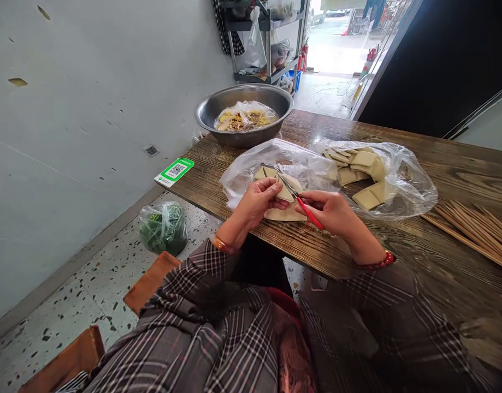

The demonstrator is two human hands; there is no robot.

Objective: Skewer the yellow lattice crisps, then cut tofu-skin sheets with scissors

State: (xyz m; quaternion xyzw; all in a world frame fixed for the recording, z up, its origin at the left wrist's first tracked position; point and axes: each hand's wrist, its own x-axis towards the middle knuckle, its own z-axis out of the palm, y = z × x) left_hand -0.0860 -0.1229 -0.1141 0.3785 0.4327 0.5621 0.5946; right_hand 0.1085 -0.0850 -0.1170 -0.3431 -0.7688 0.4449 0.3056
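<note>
My left hand (264, 197) pinches a folded piece of tofu sheet (285, 193), pale beige and flat. In my right hand (328, 210) are scissors (308, 212) with red handles, their blades lying against that piece. Just below both hands a larger beige sheet (281, 214) rests at the table's front edge. Behind them spreads a clear plastic bag (251, 158) with more beige pieces partly on it. To the right, a second plastic bag (414, 188) holds several folded tofu sheet pieces (367, 164). How far the blades are parted is hard to see.
A steel basin (244, 136) with bagged yellowish food stands at the table's far left. Wooden skewers (476, 226) lie at the right. A green QR card (176, 171) sits on the left edge; bagged greens (164, 226) are on the floor by a wooden stool (152, 281).
</note>
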